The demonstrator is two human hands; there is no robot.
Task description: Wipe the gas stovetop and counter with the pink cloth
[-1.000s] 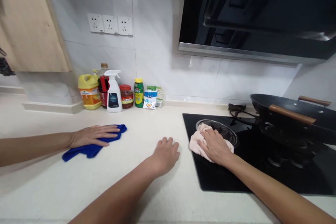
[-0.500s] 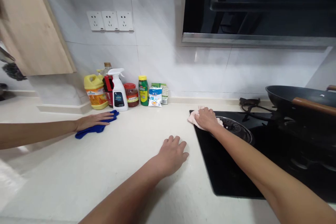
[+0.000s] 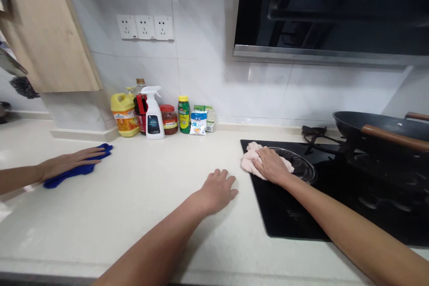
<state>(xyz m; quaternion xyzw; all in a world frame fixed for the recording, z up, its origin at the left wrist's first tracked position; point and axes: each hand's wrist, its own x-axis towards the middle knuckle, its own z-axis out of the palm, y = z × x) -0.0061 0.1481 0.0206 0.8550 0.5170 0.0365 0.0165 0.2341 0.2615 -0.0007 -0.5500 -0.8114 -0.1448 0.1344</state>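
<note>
My right hand [image 3: 273, 165] presses a pale pink cloth [image 3: 250, 161] onto the near-left part of the black glass hob [image 3: 291, 212], beside its left burner [image 3: 306, 167]. Part of the cloth sticks out past the fingers on both sides. On the white countertop [image 3: 144, 196], left of the hob's edge, my left hand [image 3: 217, 191] rests palm down with its fingers a little spread, holding nothing.
At the left, a co-worker's hand [image 3: 72, 163] lies flat on a blue cloth [image 3: 72, 176]. Along the wall stand a yellow jug [image 3: 124, 114], a white spray bottle [image 3: 153, 118], a red-lidded jar [image 3: 169, 120] and packets. A wok [image 3: 378, 125] sits on the hob's right, below the range hood [image 3: 321, 18].
My right hand has drawn the pink cloth slightly toward me and farther onto the hob. The co-worker's hand has slid the blue cloth to the left. My left hand stays on the countertop.
</note>
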